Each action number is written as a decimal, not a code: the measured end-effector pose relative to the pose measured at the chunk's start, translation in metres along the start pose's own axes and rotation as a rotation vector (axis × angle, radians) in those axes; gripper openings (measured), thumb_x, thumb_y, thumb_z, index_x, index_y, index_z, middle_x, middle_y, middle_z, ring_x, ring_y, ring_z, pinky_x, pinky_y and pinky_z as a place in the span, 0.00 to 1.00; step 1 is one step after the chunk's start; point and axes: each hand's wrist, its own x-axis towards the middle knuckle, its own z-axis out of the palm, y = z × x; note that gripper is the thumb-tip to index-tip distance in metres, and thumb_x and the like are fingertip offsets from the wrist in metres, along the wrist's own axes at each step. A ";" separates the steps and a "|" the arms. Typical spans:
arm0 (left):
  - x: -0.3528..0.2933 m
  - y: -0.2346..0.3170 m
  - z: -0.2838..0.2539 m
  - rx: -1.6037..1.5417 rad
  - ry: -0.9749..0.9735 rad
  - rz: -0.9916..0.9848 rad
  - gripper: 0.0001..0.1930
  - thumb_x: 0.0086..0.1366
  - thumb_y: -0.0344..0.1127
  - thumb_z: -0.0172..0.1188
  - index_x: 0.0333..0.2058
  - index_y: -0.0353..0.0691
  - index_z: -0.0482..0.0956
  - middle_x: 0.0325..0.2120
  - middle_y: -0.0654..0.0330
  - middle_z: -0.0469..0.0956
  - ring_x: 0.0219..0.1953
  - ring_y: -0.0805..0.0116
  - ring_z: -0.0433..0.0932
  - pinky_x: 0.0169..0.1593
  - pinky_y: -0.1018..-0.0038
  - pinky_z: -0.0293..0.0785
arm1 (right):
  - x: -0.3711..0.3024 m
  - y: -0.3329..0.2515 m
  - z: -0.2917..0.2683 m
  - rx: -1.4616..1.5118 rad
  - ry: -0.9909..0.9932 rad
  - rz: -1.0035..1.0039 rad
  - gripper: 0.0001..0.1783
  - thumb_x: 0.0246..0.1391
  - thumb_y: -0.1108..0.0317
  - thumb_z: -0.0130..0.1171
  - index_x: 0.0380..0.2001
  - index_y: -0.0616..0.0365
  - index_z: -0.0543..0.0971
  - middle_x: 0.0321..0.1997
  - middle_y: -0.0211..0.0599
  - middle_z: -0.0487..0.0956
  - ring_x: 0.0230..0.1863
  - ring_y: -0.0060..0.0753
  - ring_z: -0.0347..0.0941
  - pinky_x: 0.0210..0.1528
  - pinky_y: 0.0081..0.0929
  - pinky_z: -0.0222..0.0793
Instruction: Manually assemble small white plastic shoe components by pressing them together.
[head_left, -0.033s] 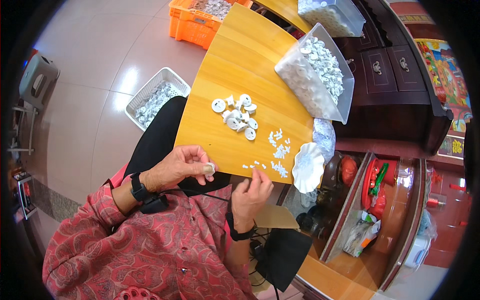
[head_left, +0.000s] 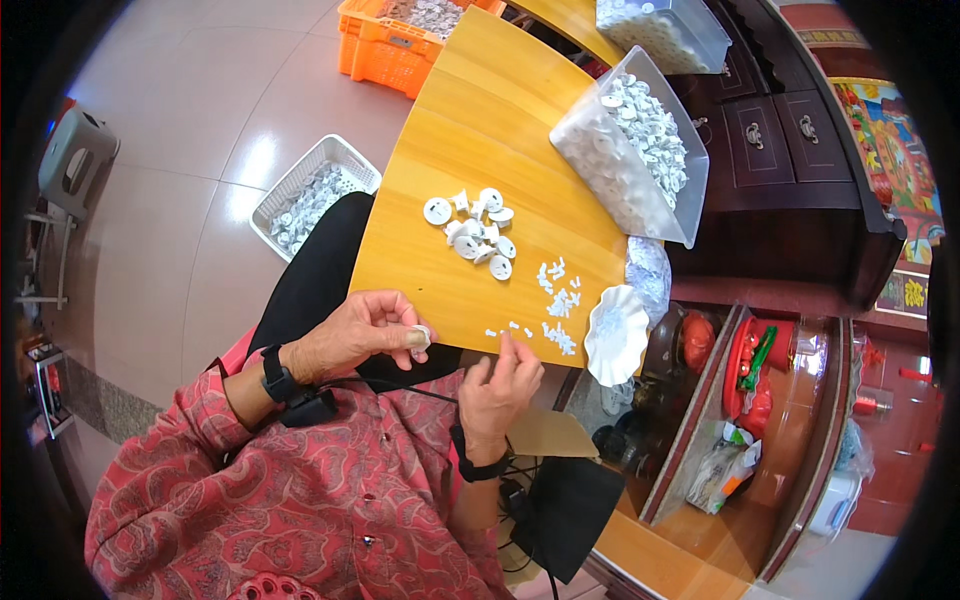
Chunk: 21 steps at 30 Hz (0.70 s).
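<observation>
My left hand (head_left: 372, 330) is at the table's near edge, its thumb and fingertips closed on a small white plastic knob (head_left: 420, 340). My right hand (head_left: 503, 385) rests by the same edge, index finger stretched out and thumb apart from it. Its fingertip is at one of several tiny white pegs (head_left: 513, 325) near the edge. More pegs (head_left: 560, 300) lie scattered farther right. Beyond my left hand, a loose heap of white round-headed plastic knobs (head_left: 466, 247) sits on the yellow wooden table (head_left: 420, 290).
A clear bin (head_left: 590, 170) full of white parts stands on the table's right side. Near it are a scalloped white dish (head_left: 617, 345) and a plastic bag (head_left: 648, 275). A white basket (head_left: 268, 205) and an orange crate (head_left: 375, 60) stand on the floor. A black cable crosses my lap.
My right hand has shifted very slightly left and upward, its fingertip now at a tiny peg. My left hand and the knob in it have stayed put.
</observation>
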 end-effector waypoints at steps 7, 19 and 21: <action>0.000 -0.001 0.001 -0.010 -0.004 0.007 0.05 0.65 0.29 0.62 0.35 0.36 0.74 0.41 0.47 0.80 0.35 0.67 0.83 0.35 0.77 0.82 | -0.009 -0.004 0.010 -0.081 -0.044 -0.105 0.22 0.47 0.78 0.63 0.49 0.61 0.77 0.42 0.40 0.73 0.40 0.43 0.70 0.41 0.41 0.65; -0.001 0.005 0.001 -0.070 0.017 -0.002 0.07 0.67 0.32 0.62 0.37 0.35 0.75 0.38 0.53 0.80 0.36 0.66 0.83 0.36 0.77 0.83 | -0.006 -0.018 0.009 0.232 0.037 -0.010 0.06 0.52 0.78 0.62 0.35 0.61 0.78 0.34 0.40 0.75 0.34 0.43 0.73 0.36 0.37 0.71; -0.003 0.009 0.003 -0.176 0.001 0.003 0.10 0.69 0.33 0.59 0.44 0.33 0.76 0.39 0.53 0.80 0.37 0.65 0.84 0.38 0.76 0.83 | -0.003 -0.028 0.003 0.450 -0.051 0.269 0.05 0.55 0.77 0.60 0.36 0.62 0.78 0.32 0.41 0.76 0.31 0.37 0.75 0.34 0.32 0.72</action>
